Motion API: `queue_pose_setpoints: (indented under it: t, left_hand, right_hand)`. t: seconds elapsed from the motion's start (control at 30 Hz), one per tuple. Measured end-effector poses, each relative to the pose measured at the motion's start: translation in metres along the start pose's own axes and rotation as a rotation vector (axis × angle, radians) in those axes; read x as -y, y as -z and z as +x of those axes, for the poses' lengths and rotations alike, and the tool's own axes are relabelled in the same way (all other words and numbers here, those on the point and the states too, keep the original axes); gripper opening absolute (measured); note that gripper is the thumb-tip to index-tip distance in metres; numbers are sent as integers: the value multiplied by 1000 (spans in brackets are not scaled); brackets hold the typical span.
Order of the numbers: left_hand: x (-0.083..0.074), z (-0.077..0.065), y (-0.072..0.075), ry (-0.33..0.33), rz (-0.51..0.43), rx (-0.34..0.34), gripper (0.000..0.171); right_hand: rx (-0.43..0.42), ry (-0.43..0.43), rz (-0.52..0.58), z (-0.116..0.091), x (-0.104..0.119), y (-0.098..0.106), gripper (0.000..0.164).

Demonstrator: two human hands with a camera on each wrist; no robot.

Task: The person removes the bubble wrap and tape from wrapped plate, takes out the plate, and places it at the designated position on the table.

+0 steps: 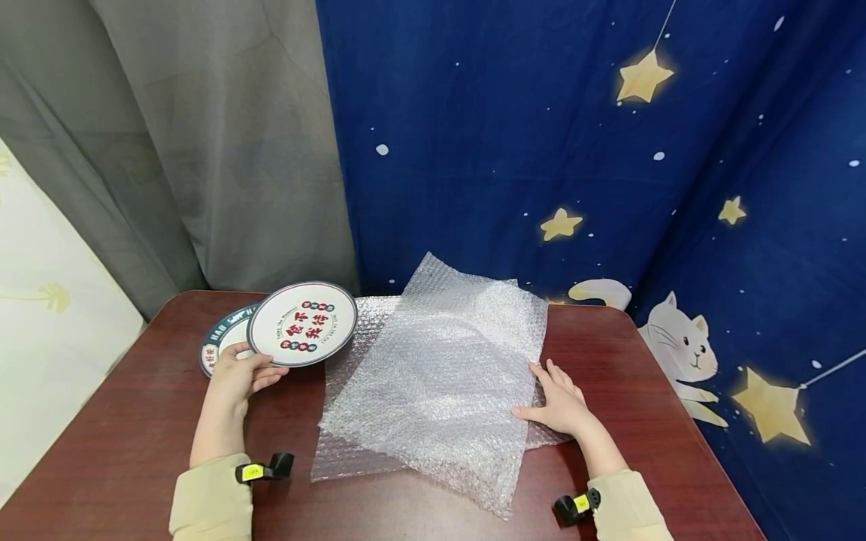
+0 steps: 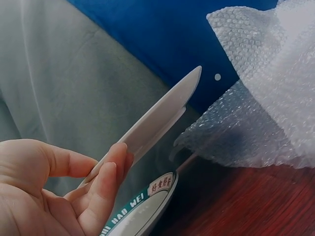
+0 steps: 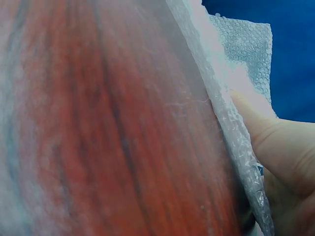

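Note:
My left hand [image 1: 238, 377] pinches the near left edge of a white plate [image 1: 334, 330] with a dark rim and red and green lettering. In the left wrist view this plate [image 2: 152, 118] is tilted, raised above a second plate [image 2: 140, 214] with a green lettered rim, which lies on the table. Layered sheets of bubble wrap [image 1: 419, 406] spread across the table's middle. A faint round outline shows through the top sheet. At the wrap's right edge rests my right hand [image 1: 563, 400], fingers spread, with the thumb [image 3: 246, 110] against the sheet.
A reddish-brown wooden table [image 1: 108, 451] with rounded back corners carries everything. Behind it hang a grey curtain [image 1: 271, 150] and a blue curtain [image 1: 473, 113] with stars and a cat. The wrap's far corner rises against the blue curtain.

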State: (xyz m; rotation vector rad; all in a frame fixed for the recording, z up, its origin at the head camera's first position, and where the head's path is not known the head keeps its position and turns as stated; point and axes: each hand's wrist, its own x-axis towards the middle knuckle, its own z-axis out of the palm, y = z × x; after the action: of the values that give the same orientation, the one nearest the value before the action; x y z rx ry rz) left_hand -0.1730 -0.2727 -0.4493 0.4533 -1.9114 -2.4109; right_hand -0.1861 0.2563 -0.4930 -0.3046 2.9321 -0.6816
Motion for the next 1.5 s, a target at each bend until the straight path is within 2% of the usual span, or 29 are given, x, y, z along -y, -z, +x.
queue_pose_setpoints:
  t: [0.27,0.4,0.5,0.63,1.0,1.07,1.23,1.5]
  left_hand:
    - [-2,-2,7,11,-11,-34,59]
    - [-2,-2,11,13,-20,-47,59]
    - [-2,-2,14,13,-28,-65,55]
    - [-2,-4,19,11,-46,-95,41]
    - [-4,-3,32,37,-92,-128,26]
    - [-3,-3,33,51,-95,-145,30]
    - [-3,-5,35,79,-98,-190,52]
    - [-2,-6,39,106,-108,-247,59]
  right_hand:
    - [-1,2,9,-1,0,0,105]
    - [-2,3,15,0,-1,0,105]
    - [0,3,15,0,-1,0,105]
    - [2,1,12,1,-1,0,106]
    - [5,2,14,2,0,2,106]
    - [6,2,15,1,0,2,106]
    - [6,1,16,1,-1,1,106]
    - [6,2,16,2,-2,0,106]
